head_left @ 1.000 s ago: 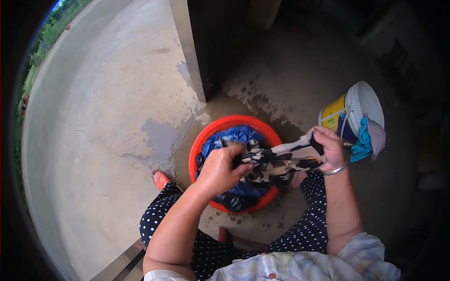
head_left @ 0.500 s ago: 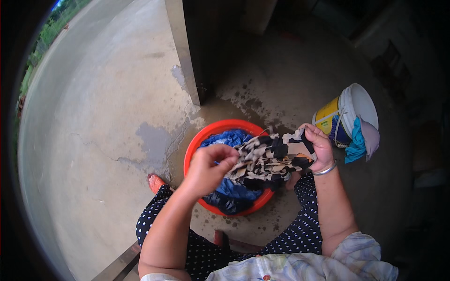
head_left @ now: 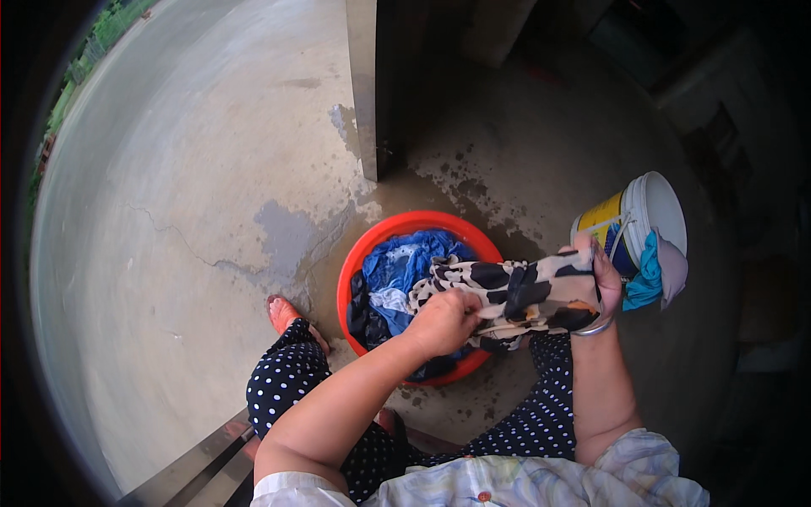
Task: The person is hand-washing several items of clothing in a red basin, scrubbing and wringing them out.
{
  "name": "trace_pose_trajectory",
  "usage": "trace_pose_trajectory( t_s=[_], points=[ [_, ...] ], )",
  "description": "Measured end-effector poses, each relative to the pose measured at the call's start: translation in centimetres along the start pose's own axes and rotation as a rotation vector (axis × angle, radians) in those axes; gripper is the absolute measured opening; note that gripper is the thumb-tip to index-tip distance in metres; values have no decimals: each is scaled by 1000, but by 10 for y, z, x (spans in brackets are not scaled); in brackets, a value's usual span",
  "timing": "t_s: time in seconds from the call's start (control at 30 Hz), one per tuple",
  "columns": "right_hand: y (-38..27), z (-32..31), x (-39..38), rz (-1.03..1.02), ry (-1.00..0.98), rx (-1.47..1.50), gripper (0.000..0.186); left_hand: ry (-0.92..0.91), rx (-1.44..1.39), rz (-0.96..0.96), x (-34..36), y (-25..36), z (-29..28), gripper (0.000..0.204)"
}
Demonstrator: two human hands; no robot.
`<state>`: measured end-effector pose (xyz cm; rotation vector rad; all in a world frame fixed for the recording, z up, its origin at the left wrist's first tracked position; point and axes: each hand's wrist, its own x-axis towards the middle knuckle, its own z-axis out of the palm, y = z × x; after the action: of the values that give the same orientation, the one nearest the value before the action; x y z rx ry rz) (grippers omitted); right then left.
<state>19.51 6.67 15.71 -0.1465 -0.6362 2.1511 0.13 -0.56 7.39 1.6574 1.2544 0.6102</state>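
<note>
A beige cloth garment point(head_left: 538, 290) with black and tan patches stretches between my two hands above the right side of a red basin point(head_left: 347, 297). My left hand point(head_left: 445, 323) is closed, pinching the garment near its left part. Its far end is gripped by my right hand point(head_left: 601, 279), with the fingers partly hidden behind the fabric. Inside the basin lie wet blue clothes point(head_left: 405, 260), a whitish piece point(head_left: 391, 301) and dark fabric point(head_left: 363, 317).
Right of the basin, a white bucket point(head_left: 663, 198) with a yellow label lies tipped, turquoise cloth point(head_left: 645, 275) and a pale cloth point(head_left: 672, 269) hanging from its mouth. A pillar point(head_left: 363, 93) rises beyond the basin. Wet patches mark the concrete floor point(head_left: 186, 211).
My left hand has moved right and down along the garment. The fabric is now spread flatter and less bunched, and more of the basin's clothes show. The whole view has shifted slightly.
</note>
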Motion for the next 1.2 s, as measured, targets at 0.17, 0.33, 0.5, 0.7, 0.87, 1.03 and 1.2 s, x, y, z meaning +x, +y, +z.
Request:
trace_pose_trajectory(
  t_s=[0.17, 0.33, 0.5, 0.7, 0.87, 1.03, 1.2],
  points=[
    [-3, -4, 1, -109, 367, -285, 20, 435, -228, -194, 7, 2, -16, 21],
    [26, 6, 5, -61, 484, -343, 13, -150, -163, -195, -1, 15, -13, 50],
    [45, 27, 15, -23, 380, -242, 14, 180, 148, -123, -12, -4, 31, 53],
    [42, 21, 27, 109, 136, -259, 24, 174, -1226, -389, 10, -13, 9, 41],
    [32, -12, 21, 209, 236, -987, 15, 110, -1700, -471, 3, -25, -18, 44],
    [30, -38, -3, 352, 183, -1108, 12, 68, -1883, -398, -2, -21, -30, 46],
    [49, -26, -11, 185, -148, -1618, 56, 40, -1943, -327, -6, -11, -31, 46]
  ],
)
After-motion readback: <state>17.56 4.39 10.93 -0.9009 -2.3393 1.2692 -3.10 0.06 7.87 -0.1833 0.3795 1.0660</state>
